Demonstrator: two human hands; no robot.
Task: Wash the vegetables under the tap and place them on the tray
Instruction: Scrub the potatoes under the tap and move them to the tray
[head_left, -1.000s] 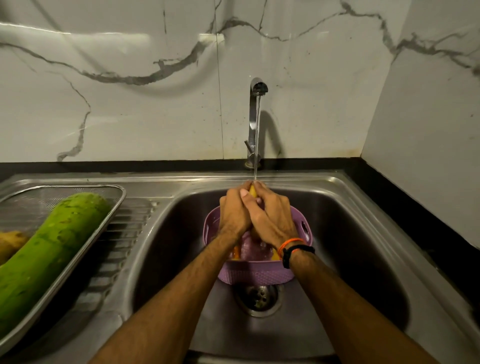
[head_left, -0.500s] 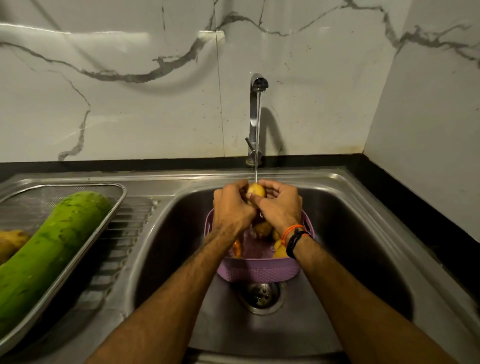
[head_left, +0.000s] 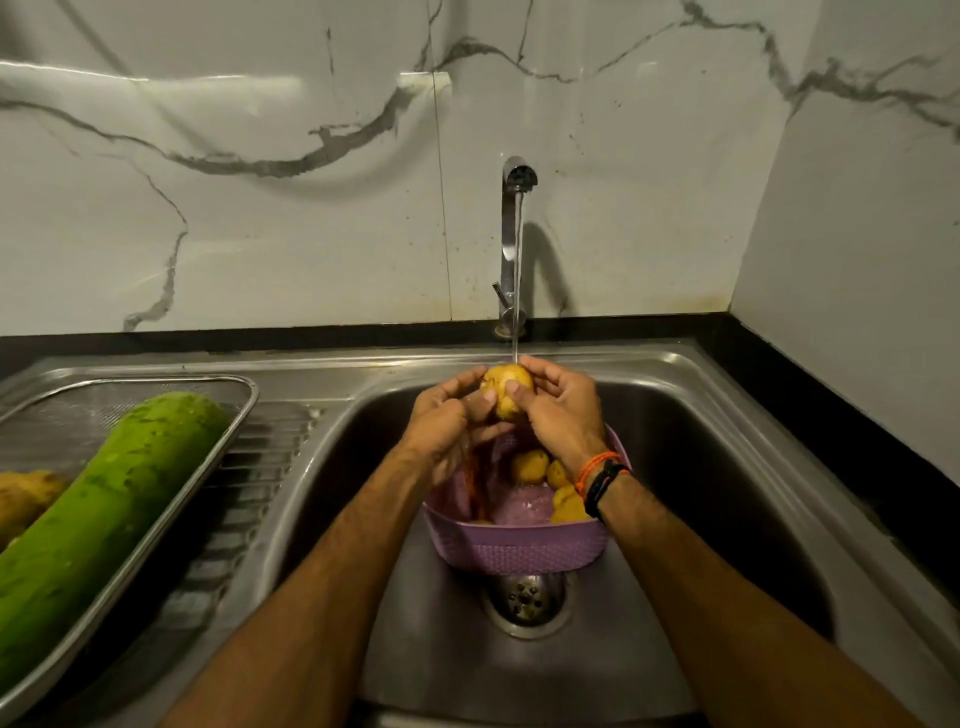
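A yellow potato (head_left: 508, 391) sits under the running stream from the tap (head_left: 513, 244). My left hand (head_left: 451, 422) and my right hand (head_left: 561, 410) both hold it, thumbs on its near side, above a purple basket (head_left: 519, 545) in the sink. Inside the basket lie more potatoes (head_left: 530, 465) and something orange, partly hidden by my left wrist. At the left, a steel tray (head_left: 228, 410) holds a long green gourd (head_left: 98, 519) and a brownish potato (head_left: 26, 493).
The steel sink basin (head_left: 727, 493) has its drain (head_left: 525, 597) just in front of the basket. A ribbed draining board (head_left: 249, 499) lies between tray and basin. Marble walls stand behind and to the right, with a black counter edge (head_left: 831, 415) on the right.
My hands have spread apart and risen slightly, so the potato shows between them under the water. More of the basket's potatoes have come into sight.
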